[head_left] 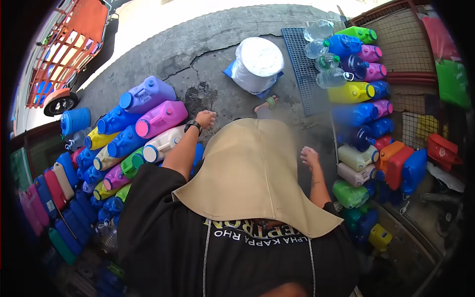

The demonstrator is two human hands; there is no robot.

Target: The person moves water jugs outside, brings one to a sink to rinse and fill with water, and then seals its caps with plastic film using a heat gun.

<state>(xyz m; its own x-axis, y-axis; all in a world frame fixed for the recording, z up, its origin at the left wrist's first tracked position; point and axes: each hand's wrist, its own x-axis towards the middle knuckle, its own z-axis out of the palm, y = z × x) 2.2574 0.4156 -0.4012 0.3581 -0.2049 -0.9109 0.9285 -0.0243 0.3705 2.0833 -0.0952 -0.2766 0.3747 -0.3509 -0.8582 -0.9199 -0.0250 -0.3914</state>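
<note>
My left hand [206, 119], with a dark watch on its wrist, is in the air just right of a pink jug [162, 119]. Its fingers are curled closed and nothing shows in them. On the other side, my right hand [309, 156] hangs free, its fingers loosely bent and a little apart, with no object in it. A beige cloth [242, 168] covers the front of my body between both arms. Past it, a large white plastic-wrapped roll [258, 64] stands on blue material on the concrete. A bare foot [266, 104] shows near its base.
Coloured jugs [148, 94] are stacked at the left. More jugs [351, 92] and clear bottles [319, 30] line the right side, beside a blue grate [301, 69]. A red-barred cart [69, 49] with a wheel stands at the upper left. Cracked concrete [183, 44] stretches ahead.
</note>
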